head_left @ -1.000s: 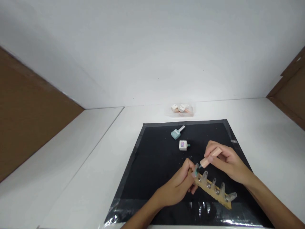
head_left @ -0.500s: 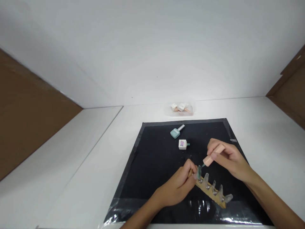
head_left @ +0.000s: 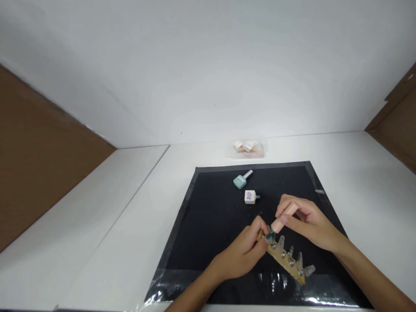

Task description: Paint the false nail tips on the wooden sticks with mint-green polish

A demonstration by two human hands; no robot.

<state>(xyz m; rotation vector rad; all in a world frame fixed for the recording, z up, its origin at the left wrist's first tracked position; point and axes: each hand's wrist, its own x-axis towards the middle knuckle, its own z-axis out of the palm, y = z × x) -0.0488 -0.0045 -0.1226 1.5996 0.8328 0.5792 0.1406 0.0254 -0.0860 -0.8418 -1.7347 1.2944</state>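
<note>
My left hand grips the left end of a wooden strip, which slants down to the right. Several clear nail tips stand along the strip on small metal studs. The tip nearest my left fingers is green. My right hand pinches a pink brush cap, its lower end at the green tip; the bristles are hard to make out. Behind my hands lies a white square bottle with a purple print and a green-stained neck, uncapped and on its side.
A teal bottle with a silver cap lies on the black mat. Behind the mat, a clear box holds white bottles with pink caps. One loose clear tip rests at the mat's right edge.
My right hand has moved left and slightly down, bringing the pink cap's lower end close over the green tip. My left hand and the strip have barely moved.
</note>
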